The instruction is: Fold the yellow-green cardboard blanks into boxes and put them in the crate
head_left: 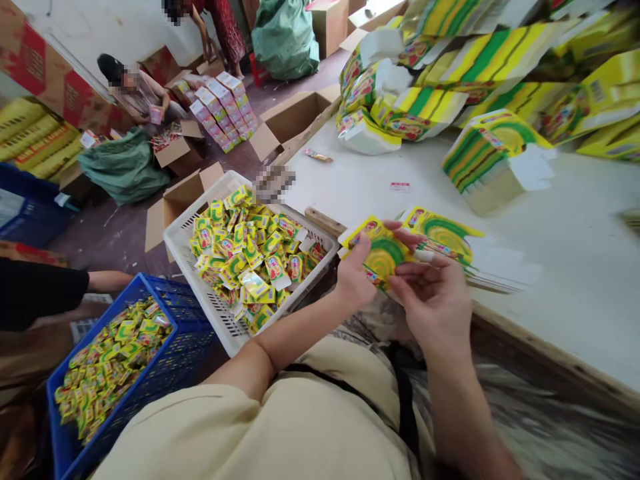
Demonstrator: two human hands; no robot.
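Observation:
Over the table's near edge, my left hand (356,272) is closed around a small yellow-and-green box (384,256) with a swirl printed on its face. My right hand (440,293) has thumb and fingers pinched together at the right end of the same box; the white flap there is partly hidden by the fingers. Just beyond my right hand, a stack of flat printed cartons (443,233) with white flaps lies on the white tabletop (360,170). To the left of my hands, a white plastic basket (220,327) holds many similar small boxes.
Bundled flat cartons (450,73) are heaped at the table's far right. A blue crate (165,333) full of small boxes stands left, beside another person's arm (107,281). Open cardboard boxes (295,120), green sacks (285,40) and two more people occupy the floor beyond.

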